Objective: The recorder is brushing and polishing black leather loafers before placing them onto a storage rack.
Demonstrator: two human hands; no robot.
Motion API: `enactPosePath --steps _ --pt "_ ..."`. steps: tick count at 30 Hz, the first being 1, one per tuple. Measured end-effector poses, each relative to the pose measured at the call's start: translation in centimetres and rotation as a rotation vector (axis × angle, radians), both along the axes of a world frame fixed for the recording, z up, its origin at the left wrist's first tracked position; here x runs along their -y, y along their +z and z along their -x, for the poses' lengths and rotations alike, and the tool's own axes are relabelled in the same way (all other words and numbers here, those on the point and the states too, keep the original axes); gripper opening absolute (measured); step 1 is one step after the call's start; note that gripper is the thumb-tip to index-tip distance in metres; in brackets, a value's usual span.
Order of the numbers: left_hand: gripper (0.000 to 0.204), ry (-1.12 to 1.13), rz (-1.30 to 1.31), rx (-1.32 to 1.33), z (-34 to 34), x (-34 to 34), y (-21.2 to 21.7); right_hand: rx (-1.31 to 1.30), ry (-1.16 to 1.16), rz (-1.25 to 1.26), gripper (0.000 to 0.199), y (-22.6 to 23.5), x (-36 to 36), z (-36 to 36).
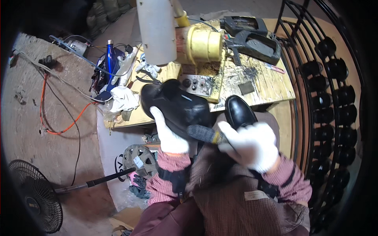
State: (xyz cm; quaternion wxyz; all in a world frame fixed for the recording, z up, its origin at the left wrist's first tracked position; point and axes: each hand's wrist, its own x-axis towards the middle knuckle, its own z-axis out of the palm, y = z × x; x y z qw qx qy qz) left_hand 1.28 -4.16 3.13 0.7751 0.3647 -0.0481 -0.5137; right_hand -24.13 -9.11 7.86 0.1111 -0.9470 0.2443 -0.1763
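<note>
Workbench (282, 89): 12 o'clock. Black boot (181, 108): near centre, toward 11 o'clock. Right gloved hand (252, 147): 4 o'clock, fingers curled. Left gloved hand (170, 137): 8 o'clock, holding the boot, fingers partly hidden. Black shoe (238, 110): 3 o'clock. Yellow-banded tool (201, 133): held in right hand, at boot's 5 o'clock edge.

So the workbench (281, 90) top is pale wood, scuffed and rough-looking, blotched dark. Over its near edge, the big black shoe (183, 106) is properly glossy and smooth, and the second black shoe (238, 109) just in front is shiny too. Left glove (170, 135) and right glove (254, 147), also bench-front, look like matt white knit; the dark grey tool (201, 133) there seems fuzzy. Bottle (110, 65) left of the bench: slick blue, metal-looking. Rack (299, 74) to its right: black metal rails, slight sheen.
</note>
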Motion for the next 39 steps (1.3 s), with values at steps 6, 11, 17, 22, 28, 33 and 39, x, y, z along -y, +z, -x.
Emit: enactPosePath --steps 6,11,17,22,28,33,39 --pt "0.064 0.003 0.038 -0.018 1.9 -2.6 -0.6 0.100 -0.065 0.034 0.043 -1.2 -1.1 -2.4" --pt "0.068 -0.043 0.029 -0.172 0.5 -3.0 -0.9 -0.024 -0.673 -0.062 0.035 -2.9 5.3 1.8" --pt "0.075 -0.053 0.088 -0.083 -1.0 -2.2 -1.7 -0.104 -0.790 -0.108 0.044 -11.2 13.2 7.1" --pt "0.074 0.033 0.149 -0.059 -2.9 2.1 -1.8 -0.045 -0.740 -0.075 0.051 -12.6 11.1 6.4" --pt "0.073 0.229 0.080 -0.007 -6.6 5.3 -1.2 0.218 -0.587 -0.569 0.085 -8.3 0.1 8.2" --pt "0.077 0.112 0.146 0.110 -5.8 3.1 -1.3 0.177 -0.736 -0.935 0.076 -9.7 -4.7 9.7" --pt "0.083 -0.128 0.098 0.061 -1.6 -2.5 -2.8 0.548 -0.755 -1.305 0.058 -9.7 -4.0 12.0"
